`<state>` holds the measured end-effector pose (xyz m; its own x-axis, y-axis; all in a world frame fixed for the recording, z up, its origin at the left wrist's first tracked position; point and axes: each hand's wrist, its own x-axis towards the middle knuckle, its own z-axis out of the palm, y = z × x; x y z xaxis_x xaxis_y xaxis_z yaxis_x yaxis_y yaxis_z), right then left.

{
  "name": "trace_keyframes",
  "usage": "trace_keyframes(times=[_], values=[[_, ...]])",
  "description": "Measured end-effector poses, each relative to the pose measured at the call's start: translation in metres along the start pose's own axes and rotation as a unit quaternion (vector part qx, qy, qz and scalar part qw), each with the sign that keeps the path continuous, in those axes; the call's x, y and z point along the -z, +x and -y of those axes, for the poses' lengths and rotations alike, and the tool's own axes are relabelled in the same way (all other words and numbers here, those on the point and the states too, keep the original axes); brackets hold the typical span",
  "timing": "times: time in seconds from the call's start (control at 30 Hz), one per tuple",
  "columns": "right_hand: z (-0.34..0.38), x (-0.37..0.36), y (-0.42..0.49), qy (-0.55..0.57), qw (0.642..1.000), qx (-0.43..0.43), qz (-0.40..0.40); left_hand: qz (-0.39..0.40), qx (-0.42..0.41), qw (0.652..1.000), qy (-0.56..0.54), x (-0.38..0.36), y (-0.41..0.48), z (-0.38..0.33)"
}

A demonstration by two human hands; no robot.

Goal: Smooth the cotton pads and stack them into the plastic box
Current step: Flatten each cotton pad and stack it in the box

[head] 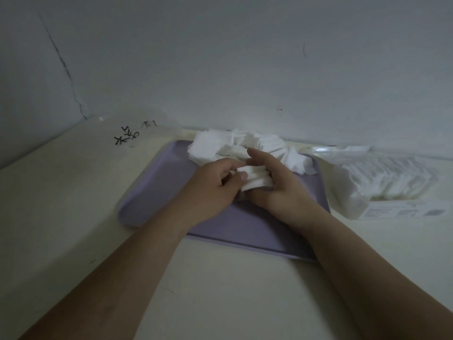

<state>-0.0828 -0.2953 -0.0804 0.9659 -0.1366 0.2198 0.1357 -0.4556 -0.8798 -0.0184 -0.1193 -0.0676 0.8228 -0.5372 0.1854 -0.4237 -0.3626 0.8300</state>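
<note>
Lilac tray (157,182), pad stack (257,180) above

wall: plain grey-white painted wall (232,57), small dark scuffs | mark: thin dark crack (65,69), or perhaps a corner seam, running down at left | furniture: smooth cream-coloured tabletop (56,197) meeting the wall | light: dim, even, soft shadows

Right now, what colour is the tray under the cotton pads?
Pale purple, a lilac shade. The tray shows best in the head view, the only one.
</note>
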Motion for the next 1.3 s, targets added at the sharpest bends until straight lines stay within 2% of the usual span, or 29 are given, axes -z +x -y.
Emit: trace_keyframes(times=[0.07, 0.13, 0.2, 0.3, 0.47, 0.57, 0.77, 0.9, 1.0, 1.07, 1.13, 1.2, 1.3], values=[[0.001, -0.001, 0.001, -0.024, 0.999, 0.017, -0.012, -0.066, -0.028, 0.996, 0.052, 0.004, 0.003, 0.003], [0.0, -0.002, 0.001, -0.037, 0.998, 0.029, -0.038, -0.138, -0.042, 0.977, 0.156, 0.013, 0.007, 0.012], [-0.001, -0.001, 0.002, -0.038, 0.997, 0.039, -0.063, -0.118, -0.01, 0.964, 0.239, 0.021, 0.009, 0.021], [-0.005, -0.001, 0.004, -0.052, 0.993, 0.07, -0.077, -0.053, 0.027, 0.96, 0.274, 0.018, 0.007, 0.026], [-0.006, -0.003, 0.004, -0.102, 0.991, 0.068, -0.052, -0.08, -0.009, 0.968, 0.239, 0.019, 0.009, 0.027], [-0.003, -0.003, 0.002, -0.089, 0.994, 0.055, -0.028, -0.086, 0.018, 0.975, 0.204, 0.021, 0.009, 0.027], [0.002, -0.001, 0.0, -0.08, 0.994, 0.057, -0.043, -0.002, 0.111, 0.988, 0.106, 0.027, 0.01, 0.019], [0.002, 0.004, -0.001, -0.075, 0.997, 0.001, -0.031, 0.021, 0.12, 0.986, 0.118, 0.03, 0.007, 0.012], [0.001, 0.006, 0.0, -0.066, 0.997, -0.025, -0.037, 0.014, 0.117, 0.989, 0.088, 0.03, 0.006, 0.011], [-0.002, 0.007, 0.002, -0.081, 0.994, -0.026, -0.062, -0.019, 0.115, 0.993, 0.025, 0.033, 0.005, 0.009], [-0.004, 0.008, 0.004, -0.074, 0.993, -0.037, -0.089, -0.037, 0.109, 0.989, -0.09, 0.037, 0.005, 0.006], [-0.006, 0.009, 0.006, -0.054, 0.992, -0.049, -0.105, -0.002, 0.091, 0.98, -0.175, 0.037, 0.004, 0.001], [-0.006, 0.011, 0.005, -0.021, 0.992, -0.059, -0.106, 0.049, 0.058, 0.98, -0.182, 0.025, 0.001, 0.001]])
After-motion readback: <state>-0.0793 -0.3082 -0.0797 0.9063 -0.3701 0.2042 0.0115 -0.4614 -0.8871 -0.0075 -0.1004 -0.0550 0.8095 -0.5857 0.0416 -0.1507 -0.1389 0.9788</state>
